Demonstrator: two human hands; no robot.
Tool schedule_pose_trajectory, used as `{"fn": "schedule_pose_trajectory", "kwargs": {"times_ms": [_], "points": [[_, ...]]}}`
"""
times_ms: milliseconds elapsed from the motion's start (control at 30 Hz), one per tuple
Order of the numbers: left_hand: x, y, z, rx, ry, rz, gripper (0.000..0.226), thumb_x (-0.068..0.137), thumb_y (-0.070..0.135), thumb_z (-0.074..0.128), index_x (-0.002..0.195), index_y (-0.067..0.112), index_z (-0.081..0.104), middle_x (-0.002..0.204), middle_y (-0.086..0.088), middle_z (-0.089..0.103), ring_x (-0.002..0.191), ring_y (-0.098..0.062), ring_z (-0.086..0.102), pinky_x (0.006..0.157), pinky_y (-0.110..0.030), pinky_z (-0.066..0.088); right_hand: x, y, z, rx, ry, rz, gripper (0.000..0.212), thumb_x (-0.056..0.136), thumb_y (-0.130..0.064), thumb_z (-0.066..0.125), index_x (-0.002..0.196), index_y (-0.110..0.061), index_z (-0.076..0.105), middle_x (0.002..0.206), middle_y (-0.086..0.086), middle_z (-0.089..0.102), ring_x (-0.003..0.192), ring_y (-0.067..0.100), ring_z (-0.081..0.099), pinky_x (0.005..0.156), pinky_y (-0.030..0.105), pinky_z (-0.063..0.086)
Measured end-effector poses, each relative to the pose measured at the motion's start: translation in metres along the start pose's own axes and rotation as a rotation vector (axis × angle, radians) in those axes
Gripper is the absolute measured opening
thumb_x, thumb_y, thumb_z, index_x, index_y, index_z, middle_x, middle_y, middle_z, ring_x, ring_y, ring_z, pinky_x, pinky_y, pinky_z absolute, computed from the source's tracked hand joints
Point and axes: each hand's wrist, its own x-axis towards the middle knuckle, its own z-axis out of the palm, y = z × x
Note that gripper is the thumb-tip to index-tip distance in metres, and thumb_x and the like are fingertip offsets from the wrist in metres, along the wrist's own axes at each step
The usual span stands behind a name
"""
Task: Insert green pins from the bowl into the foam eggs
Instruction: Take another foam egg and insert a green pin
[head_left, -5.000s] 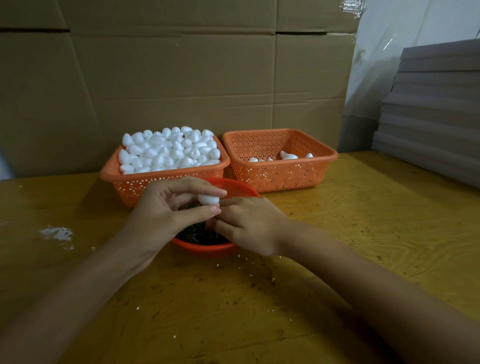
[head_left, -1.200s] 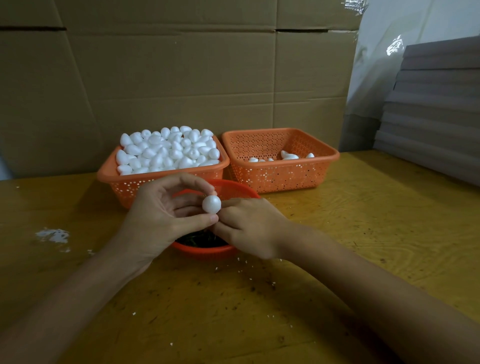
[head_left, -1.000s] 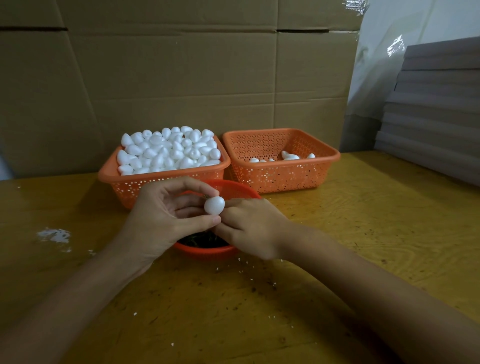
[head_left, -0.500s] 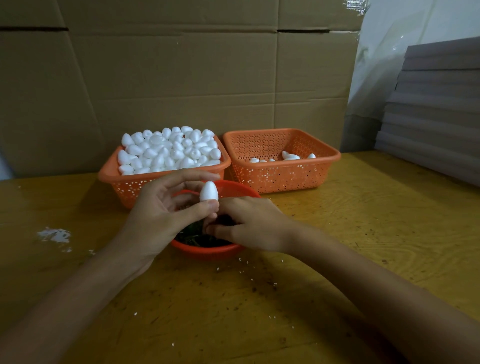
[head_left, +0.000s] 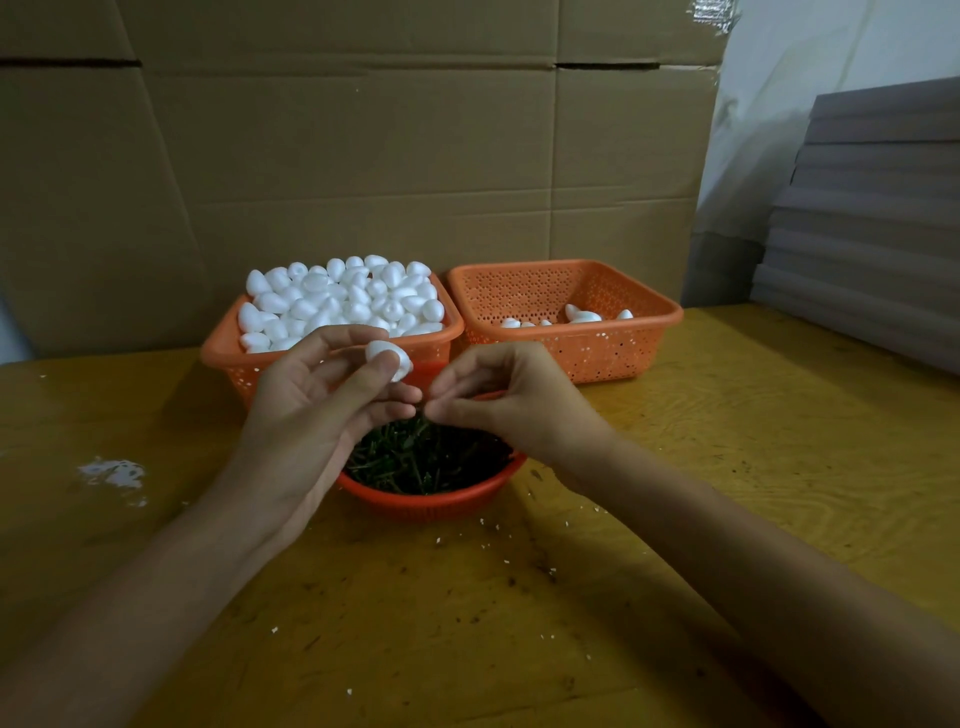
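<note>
My left hand (head_left: 317, 410) pinches a white foam egg (head_left: 387, 358) between thumb and fingers, raised above the red bowl (head_left: 431, 499). The bowl holds a dark heap of green pins (head_left: 426, 457). My right hand (head_left: 509, 400) hovers over the bowl's right side, its thumb and forefinger pinched together just right of the left fingertips; a pin seems to be between them, but it is too thin to make out clearly.
Behind the bowl stand two orange baskets: the left basket (head_left: 223, 348) is heaped with foam eggs, the right basket (head_left: 660, 317) holds a few. Cardboard sheets (head_left: 363, 156) wall the back. Grey foam boards (head_left: 872, 234) are stacked at right. White crumbs (head_left: 111, 473) lie on the wooden table.
Both hands have lifted slightly off the bowl. My right hand came up out of the pins with its fingertips pinched, and the egg has turned in my left fingers.
</note>
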Motion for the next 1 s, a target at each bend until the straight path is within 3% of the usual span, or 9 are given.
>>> {"fn": "schedule_pose_trajectory", "kwargs": {"times_ms": [367,500,867,1000], "points": [[0.0,-0.003,-0.004,0.036,-0.034,0.012,0.041,0.07,0.008,0.083,0.109,0.009,0.068,0.114,-0.016,0.077,0.101,-0.027,0.077,0.084,-0.026,0.061,0.008,0.003,-0.018,0.544,0.091,0.154,0.022,0.085,0.003,0.077,0.105,0.0,0.068,0.089,0.016,0.075,0.079,0.02,0.077,0.071,0.022,0.061],[-0.001,-0.003,-0.002,0.091,-0.041,0.025,0.043,0.064,0.014,0.086,0.105,0.008,0.073,0.114,-0.015,0.077,0.104,-0.03,0.077,0.087,-0.026,0.06,0.008,0.004,-0.023,0.634,0.065,0.203,0.023,0.085,0.005,0.074,0.104,-0.003,0.065,0.091,0.018,0.075,0.084,0.025,0.078,0.07,0.021,0.062],[-0.002,-0.004,-0.002,0.156,-0.044,0.025,0.035,0.068,0.012,0.086,0.102,0.01,0.078,0.11,-0.015,0.079,0.102,-0.03,0.078,0.087,-0.026,0.061,0.007,-0.002,-0.025,0.572,-0.022,0.2,0.034,0.095,0.01,0.064,0.123,-0.006,0.054,0.083,0.01,0.069,0.096,0.038,0.076,0.077,0.027,0.064],[-0.001,-0.004,-0.003,0.156,-0.047,0.022,0.037,0.069,0.011,0.085,0.104,0.007,0.077,0.11,-0.015,0.078,0.103,-0.029,0.078,0.086,-0.025,0.061,0.006,-0.003,-0.023,0.531,-0.036,0.188,0.029,0.101,0.008,0.056,0.123,-0.008,0.049,0.096,0.022,0.061,0.106,0.044,0.073,0.079,0.029,0.065]]}}
